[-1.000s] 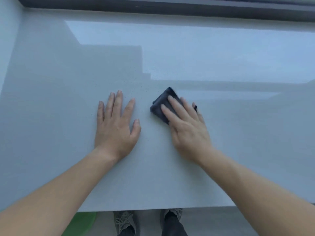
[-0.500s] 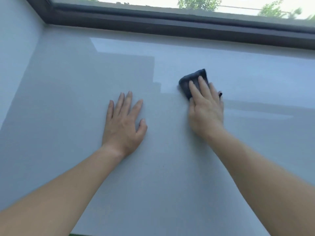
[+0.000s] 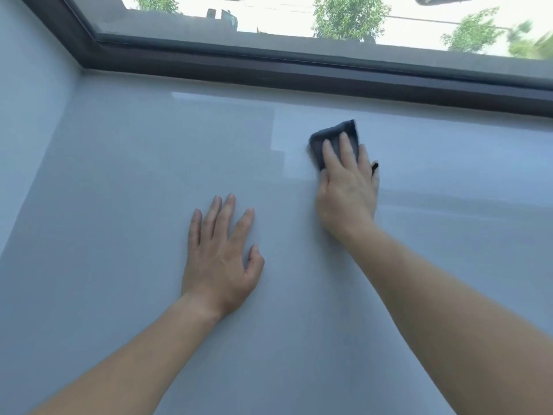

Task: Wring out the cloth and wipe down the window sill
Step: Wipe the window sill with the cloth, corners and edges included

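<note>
At far left, a pale wall (image 3: pixel 27 121) meets the sill (image 3: pixel 119 199) in a corner. Sill: glossy, pale grey, with window light reflected on its far half.

Left hand (image 3: pixel 218 259): palm down on the sill, fingers straight and slightly spread, thumb out to the side. Released, holding nothing.

Cloth (image 3: pixel 335 136): dark grey, folded to a small pad, flat on the sill. It lies right of the left hand and farther back, near the frame (image 3: pixel 299 70) but apart from it.

Right hand (image 3: pixel 347 190): laid on top of the cloth, fingers straight and close together, pressing it down, not curled round it. Fingertips stop short of the cloth's far edge. A dark scrap of cloth shows past the little-finger side. Thumb hidden.

Hands are apart, with bare sill between them.

Frame: dark, runs along the whole back of the sill. Trees (image 3: pixel 347 16) show through the glass above, blurred at far right.
</note>
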Demonstrator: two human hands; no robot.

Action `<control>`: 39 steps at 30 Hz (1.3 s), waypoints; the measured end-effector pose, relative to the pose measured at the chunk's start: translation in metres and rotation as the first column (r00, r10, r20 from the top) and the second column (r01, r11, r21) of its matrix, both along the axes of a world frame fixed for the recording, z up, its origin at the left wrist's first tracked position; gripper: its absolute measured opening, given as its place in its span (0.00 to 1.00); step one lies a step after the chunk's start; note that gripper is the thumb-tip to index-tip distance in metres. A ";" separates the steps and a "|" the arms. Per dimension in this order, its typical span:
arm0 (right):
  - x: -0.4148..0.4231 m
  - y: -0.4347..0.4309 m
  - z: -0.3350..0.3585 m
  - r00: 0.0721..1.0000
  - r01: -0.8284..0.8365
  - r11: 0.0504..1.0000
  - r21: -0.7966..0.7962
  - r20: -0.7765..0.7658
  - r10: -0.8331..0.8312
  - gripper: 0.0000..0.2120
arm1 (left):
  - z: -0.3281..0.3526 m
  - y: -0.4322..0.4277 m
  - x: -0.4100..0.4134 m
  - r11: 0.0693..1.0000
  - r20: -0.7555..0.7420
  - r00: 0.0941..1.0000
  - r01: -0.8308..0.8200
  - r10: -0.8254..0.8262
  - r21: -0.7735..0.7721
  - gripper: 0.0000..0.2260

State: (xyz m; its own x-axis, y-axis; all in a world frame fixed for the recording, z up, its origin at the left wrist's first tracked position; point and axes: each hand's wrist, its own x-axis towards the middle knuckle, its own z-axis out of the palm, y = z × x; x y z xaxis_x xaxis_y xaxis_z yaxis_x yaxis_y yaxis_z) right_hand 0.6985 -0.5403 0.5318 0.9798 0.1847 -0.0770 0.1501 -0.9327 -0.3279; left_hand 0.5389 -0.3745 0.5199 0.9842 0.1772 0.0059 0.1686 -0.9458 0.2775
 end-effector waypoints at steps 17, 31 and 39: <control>0.045 0.023 -0.009 0.905 -0.414 0.908 -0.069 0.077 0.419 0.24 | -0.002 0.021 0.097 0.998 -0.055 0.997 0.055 -0.056 -0.019 0.29; 0.087 0.019 -0.007 0.951 -0.297 0.951 -0.089 0.058 0.302 0.24 | -0.002 0.020 0.099 0.998 -0.042 0.997 0.058 -0.057 0.021 0.29; 0.073 -0.010 -0.007 0.997 -0.062 0.996 -0.070 0.044 0.065 0.24 | -0.003 0.018 0.101 0.996 -0.069 0.995 0.071 -0.066 0.063 0.29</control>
State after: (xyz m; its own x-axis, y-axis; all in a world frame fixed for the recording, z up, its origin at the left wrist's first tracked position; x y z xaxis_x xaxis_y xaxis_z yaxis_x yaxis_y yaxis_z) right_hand 0.7717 -0.5504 0.5247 0.9691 0.2422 -0.0464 0.2230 -0.9409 -0.2549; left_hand 0.6399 -0.3570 0.5169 0.9926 0.1107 -0.0507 0.1188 -0.9714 0.2054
